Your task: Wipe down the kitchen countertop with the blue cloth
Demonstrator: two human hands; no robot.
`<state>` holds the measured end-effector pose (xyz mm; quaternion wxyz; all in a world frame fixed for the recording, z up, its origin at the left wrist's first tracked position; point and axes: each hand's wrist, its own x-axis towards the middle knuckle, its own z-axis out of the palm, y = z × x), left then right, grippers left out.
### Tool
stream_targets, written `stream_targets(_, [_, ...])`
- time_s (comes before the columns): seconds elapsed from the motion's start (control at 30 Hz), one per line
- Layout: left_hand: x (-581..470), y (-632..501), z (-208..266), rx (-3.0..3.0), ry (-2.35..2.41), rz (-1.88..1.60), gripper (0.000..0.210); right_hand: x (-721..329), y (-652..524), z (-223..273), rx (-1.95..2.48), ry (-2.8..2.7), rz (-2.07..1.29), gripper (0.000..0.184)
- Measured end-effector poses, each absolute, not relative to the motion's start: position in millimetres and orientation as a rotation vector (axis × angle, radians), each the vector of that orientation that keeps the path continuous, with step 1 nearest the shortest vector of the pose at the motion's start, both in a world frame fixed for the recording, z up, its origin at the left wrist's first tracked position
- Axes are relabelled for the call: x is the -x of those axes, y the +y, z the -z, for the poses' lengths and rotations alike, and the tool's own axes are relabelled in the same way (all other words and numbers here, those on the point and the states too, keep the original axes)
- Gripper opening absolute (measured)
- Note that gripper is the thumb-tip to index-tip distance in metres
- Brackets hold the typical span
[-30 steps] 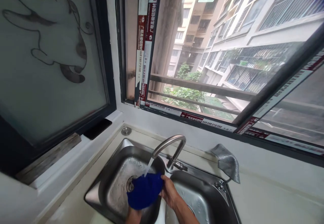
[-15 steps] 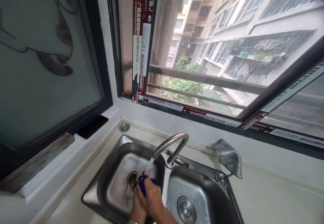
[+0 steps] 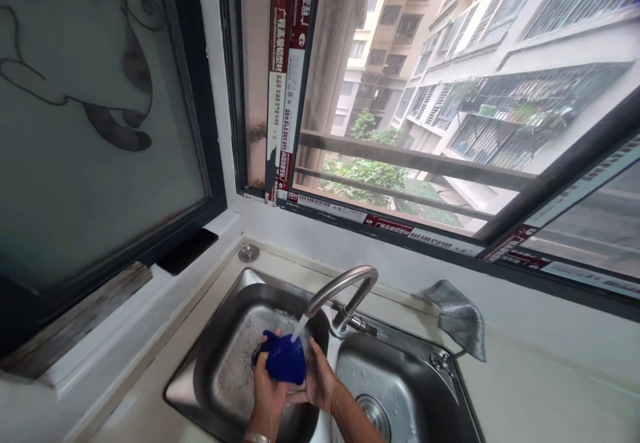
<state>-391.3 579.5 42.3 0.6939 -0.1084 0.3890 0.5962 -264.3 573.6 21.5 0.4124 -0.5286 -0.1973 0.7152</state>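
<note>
Here, blue cloth (image 3: 286, 361) over left basin (image 3: 227, 369); strainer (image 3: 374, 415) in right basin (image 3: 400, 379).

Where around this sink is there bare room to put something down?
The counter right of the sink, nearer than the grey sheet, has the widest bare patch. The right basin has some, beside the right forearm. The left basin is crowded: left hand, right hand, blue cloth, running water.
</note>
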Motion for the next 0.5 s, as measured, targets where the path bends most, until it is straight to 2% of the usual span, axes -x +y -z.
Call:
stream_targets(0.07, [391.7,580.4,-45.1,0.175,0.904,-1.322,0.042,269.3,575.6,-24.8,1.292,-0.431,-1.803,0.047])
stream_targets(0.17, [397.6,577.2,-40.4,0.042,0.958,-1.404,0.053,276.8,584.3,-28.5,1.261,-0.432,-1.634,0.027])
stream_targets(0.27, [409.0,570.4,-32.5,0.061,0.994,-1.414,0.059,276.1,590.5,-28.1,1.217,-0.428,-1.522,0.023])
stream_targets(0.33, [414.9,566.7,-28.7,0.184,0.982,-1.327,0.049,272.7,591.1,-27.4,1.217,-0.426,-1.47,0.023])
stream_targets(0.43, [414.7,564.8,-25.6,0.341,0.978,-1.165,0.017,271.1,585.9,-29.2,1.246,-0.471,-1.428,0.028])
stream_targets(0.5, [407.7,563.9,-24.3,0.367,1.008,-1.099,0.011,276.4,576.6,-31.2,1.282,-0.546,-1.406,0.027])
